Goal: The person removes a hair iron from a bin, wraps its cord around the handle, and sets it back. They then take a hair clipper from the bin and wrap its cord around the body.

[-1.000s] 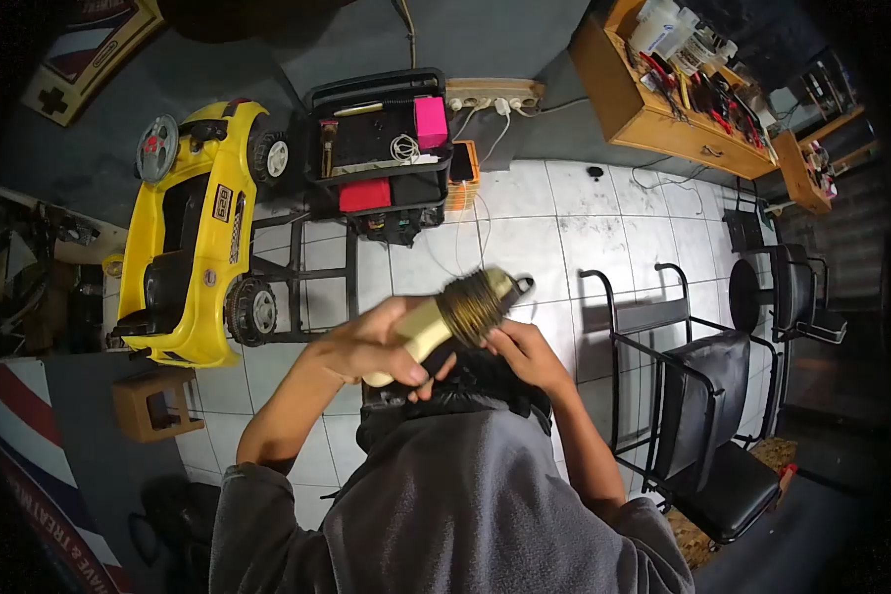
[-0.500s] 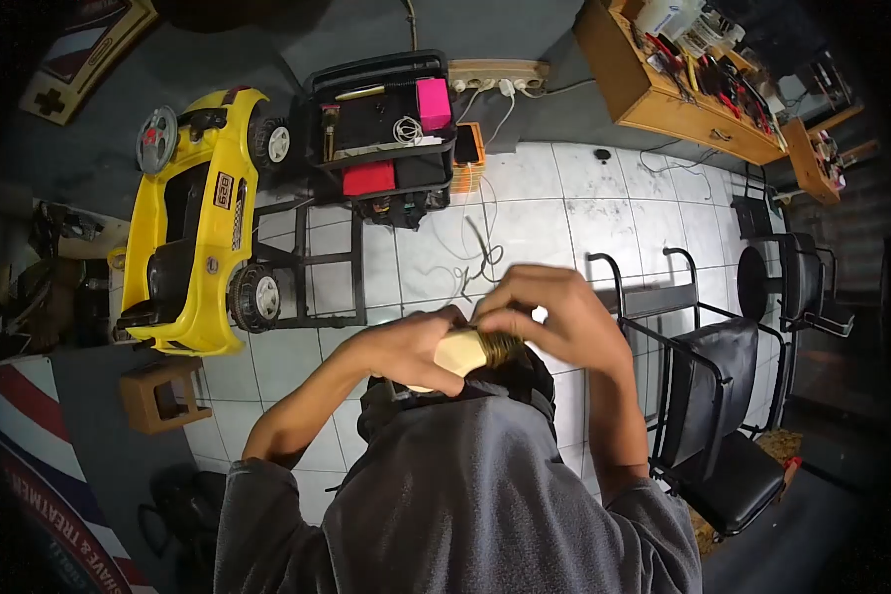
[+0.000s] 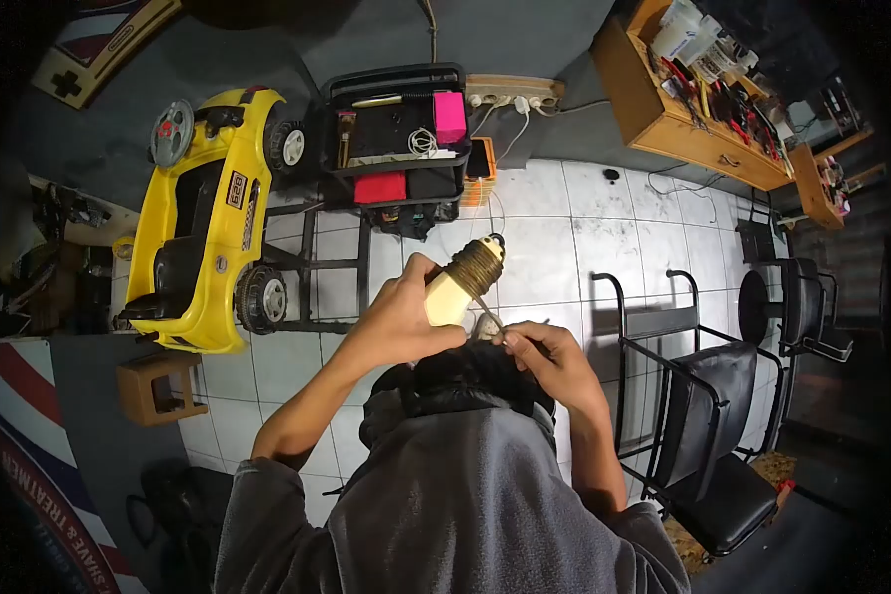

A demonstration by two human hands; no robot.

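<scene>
My left hand [image 3: 401,312] is wrapped round the lower part of a cream-coloured handheld device [image 3: 447,300], shaped like a hair clipper, held tilted over my lap. Several turns of brown cord [image 3: 474,268] are wound tightly round its upper part, and a dark tip with a small loop pokes out at the top. A strand of that cord runs down to my right hand [image 3: 556,364], whose thumb and fingers pinch it. Between the two hands, a small greyish piece [image 3: 486,327] shows just above my dark-clothed lap.
A yellow toy car [image 3: 203,223] on a black frame stands to the left, near a brown stool [image 3: 163,388]. Ahead is a black tiered cart [image 3: 394,124] beside a power strip [image 3: 515,93]. Black chairs [image 3: 718,396] and a wooden drawer cabinet [image 3: 703,129] stand to the right.
My right hand has moved down from above the device to its lower right, drawing a strand of cord. My left hand has raised the device, and its wound part now shows fully.
</scene>
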